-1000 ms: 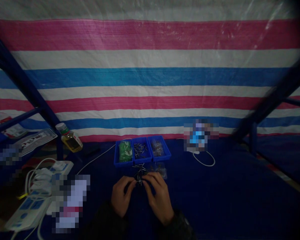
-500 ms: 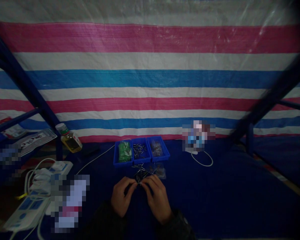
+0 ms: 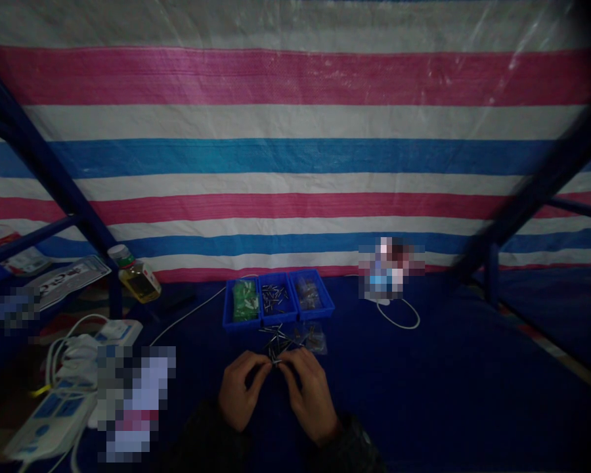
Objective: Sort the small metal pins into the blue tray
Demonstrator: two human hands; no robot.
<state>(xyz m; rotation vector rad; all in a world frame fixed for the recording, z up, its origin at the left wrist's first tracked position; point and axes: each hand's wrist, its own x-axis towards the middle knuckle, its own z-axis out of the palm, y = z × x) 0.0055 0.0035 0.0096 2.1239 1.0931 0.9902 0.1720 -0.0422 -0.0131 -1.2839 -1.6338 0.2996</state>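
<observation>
Trays (image 3: 279, 318) behind loose pcs (image 3: 276, 334), btl (image 3: 140, 280) L.

The sheet (image 3: 295, 156) is striped pink, white, blue and grey; the worktop (image 3: 448, 387) and frame (image 3: 63, 194) are dark blue, the trays (image 3: 242, 324) brighter blue, the bag (image 3: 245, 302) green, pins (image 3: 276, 339) silvery and dark, sleeves (image 3: 352, 447) black, the power strip (image 3: 62, 430) white and blue.

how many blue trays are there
3, in a row: a rectangular blue plastic left tray holding a green plastic packet, a matching middle tray holding thin metallic pieces, and a matching right tray holding clear plastic packaging. No others show.
</observation>
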